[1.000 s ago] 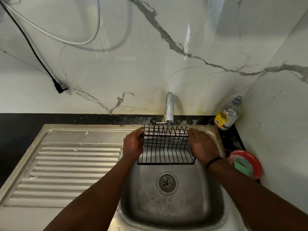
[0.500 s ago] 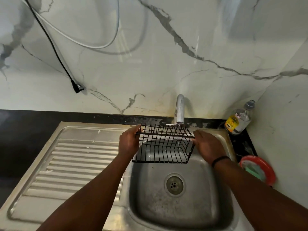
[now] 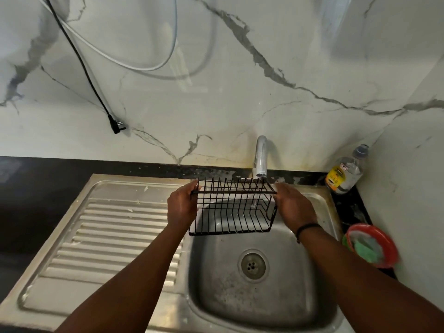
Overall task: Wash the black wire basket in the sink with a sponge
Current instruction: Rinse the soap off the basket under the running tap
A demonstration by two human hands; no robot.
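The black wire basket (image 3: 231,207) hangs in the air over the back of the steel sink (image 3: 288,306), tilted, right under the tap (image 3: 260,156). A thin stream of water runs from the tap through its right part. My left hand (image 3: 181,206) grips the basket's left end, fingers curled round the top rim. My right hand (image 3: 294,207) holds the right end, its fingers hidden behind the wires. A green sponge (image 3: 367,246) lies in a red bowl (image 3: 386,243) on the counter to the right.
A ribbed steel draining board (image 3: 108,236) stretches left of the basin. A clear bottle with a yellow label (image 3: 344,173) stands in the back right corner. A black cable with a plug (image 3: 113,122) and a white cable hang down the marble wall.
The basket has tipped so its open top rim faces more toward me, and it now sits under the running tap. Both hands kept their hold on its ends.
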